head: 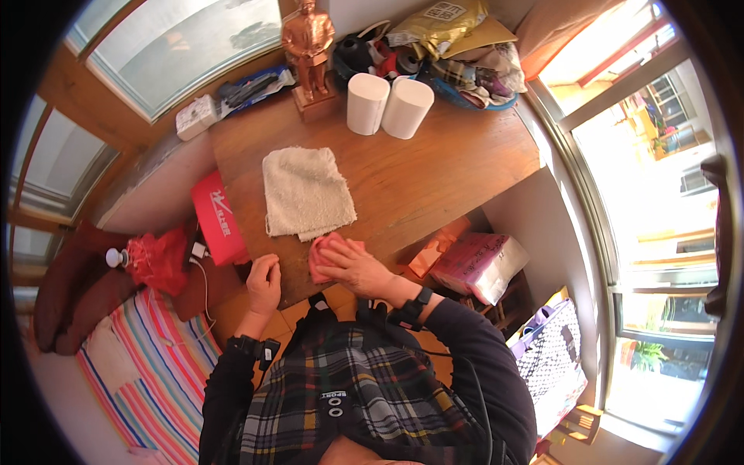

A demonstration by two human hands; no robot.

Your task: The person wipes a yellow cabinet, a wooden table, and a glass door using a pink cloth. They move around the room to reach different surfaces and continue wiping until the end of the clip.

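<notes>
My right hand lies on a crumpled pink cloth at the near edge of the wooden table; its fingers are spread over the cloth, and whether they grip it is unclear. My left hand is at the table's near left edge, its fingers curled, with no object visible in it. A folded cream towel lies flat on the table, just beyond the pink cloth. Two white containers stand side by side farther back.
A copper-coloured statue and a blue basket of cloths stand at the back. A red box is against the table's left side. Below its right side sit an orange box and a pink package. Windows flank the table.
</notes>
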